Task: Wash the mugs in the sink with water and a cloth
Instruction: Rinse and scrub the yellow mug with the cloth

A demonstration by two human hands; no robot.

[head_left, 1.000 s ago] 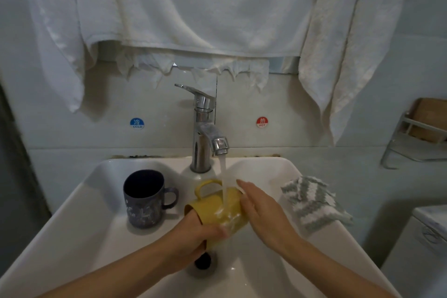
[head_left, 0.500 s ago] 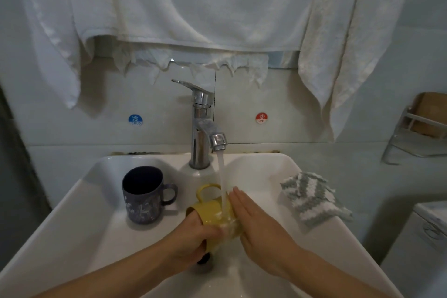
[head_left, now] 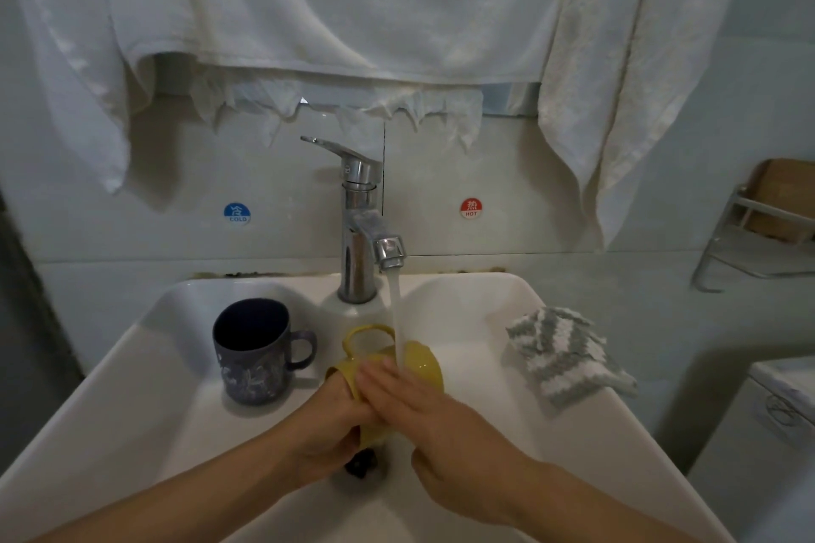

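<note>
The left hand [head_left: 326, 423] has its fingers clenched round the yellow ceramic mug [head_left: 419, 362], tipped low over the white sink [head_left: 132, 388]. The right hand [head_left: 432, 423] lies flat on its side, grasping nothing. Wet glaze could slip loose and strike the dark blue patterned mug [head_left: 251, 362] just beside. Farther off, the grey-and-white striped cloth [head_left: 569, 355] sits unused on the rim, beneath the running chrome tap [head_left: 359, 234].

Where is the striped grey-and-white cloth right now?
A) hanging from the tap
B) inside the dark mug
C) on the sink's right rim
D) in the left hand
C: the striped cloth lies on the right rim of the sink, apart from the yellow mug.
</note>
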